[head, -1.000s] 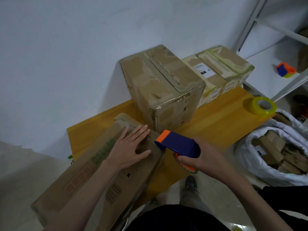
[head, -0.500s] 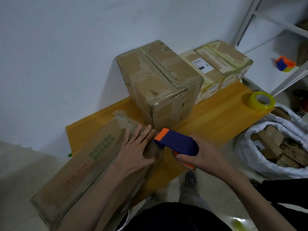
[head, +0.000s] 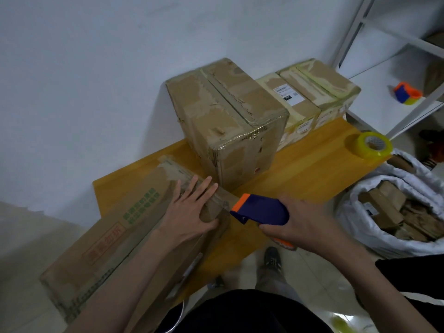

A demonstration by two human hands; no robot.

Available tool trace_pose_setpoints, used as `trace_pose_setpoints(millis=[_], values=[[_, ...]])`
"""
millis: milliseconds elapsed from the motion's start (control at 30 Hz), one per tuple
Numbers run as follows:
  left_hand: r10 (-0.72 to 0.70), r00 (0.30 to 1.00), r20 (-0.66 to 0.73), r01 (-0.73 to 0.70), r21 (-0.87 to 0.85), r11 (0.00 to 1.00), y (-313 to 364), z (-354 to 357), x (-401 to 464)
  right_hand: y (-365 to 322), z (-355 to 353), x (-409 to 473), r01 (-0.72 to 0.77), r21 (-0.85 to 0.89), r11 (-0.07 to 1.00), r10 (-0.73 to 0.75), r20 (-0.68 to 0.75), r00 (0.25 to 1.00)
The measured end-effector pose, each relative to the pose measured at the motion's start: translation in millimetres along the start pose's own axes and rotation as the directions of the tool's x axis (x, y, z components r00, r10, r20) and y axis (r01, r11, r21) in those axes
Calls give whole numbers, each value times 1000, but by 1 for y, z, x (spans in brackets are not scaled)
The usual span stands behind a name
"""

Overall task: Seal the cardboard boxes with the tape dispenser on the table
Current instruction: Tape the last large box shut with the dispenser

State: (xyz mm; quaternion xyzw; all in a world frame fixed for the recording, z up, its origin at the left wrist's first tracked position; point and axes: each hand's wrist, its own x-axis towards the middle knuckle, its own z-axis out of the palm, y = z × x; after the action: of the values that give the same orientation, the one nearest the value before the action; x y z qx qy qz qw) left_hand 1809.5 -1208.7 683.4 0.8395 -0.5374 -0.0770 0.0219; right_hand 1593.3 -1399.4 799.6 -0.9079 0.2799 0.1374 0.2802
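A blue-and-orange tape dispenser (head: 260, 210) is held just off the near right end of a long cardboard box (head: 125, 231), its orange nose at the box's edge. The right hand (head: 300, 224) has its fingers curled round the dispenser's handle. The left hand (head: 192, 212) lies flat on top of the same box, fingers straight and spread, thumb hooked over the near end. That box lies on the left of a yellow wooden table (head: 312, 169) and overhangs its front edge.

Four boxes stand on the table in all: the long one, a tall worn box (head: 230, 121) behind it near the wall, and two smaller boxes (head: 312, 97) side by side to its right, striped with yellowish tape. One roll of yellow tape (head: 368, 146) sits at the table's far right corner. A white sack (head: 394, 212) of cardboard scraps rests beside the table, and a second dispenser (head: 407, 93) sits on a white shelf (head: 374, 102).
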Motion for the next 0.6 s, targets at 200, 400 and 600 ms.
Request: trace_pose_setpoints(millis=[200,400,600], values=[[-10,1000,14,10,-4,1000,2,1,0,-21,13,11,-16,-62,998,15,-12,1000],[5,1000,-29,-6,-33,999,4,2,-3,-36,13,19,32,-141,989,-38,-34,999],[13,1000,-28,-14,-32,999,6,3,-2,-41,2,25,78,-175,981,-73,31,997]])
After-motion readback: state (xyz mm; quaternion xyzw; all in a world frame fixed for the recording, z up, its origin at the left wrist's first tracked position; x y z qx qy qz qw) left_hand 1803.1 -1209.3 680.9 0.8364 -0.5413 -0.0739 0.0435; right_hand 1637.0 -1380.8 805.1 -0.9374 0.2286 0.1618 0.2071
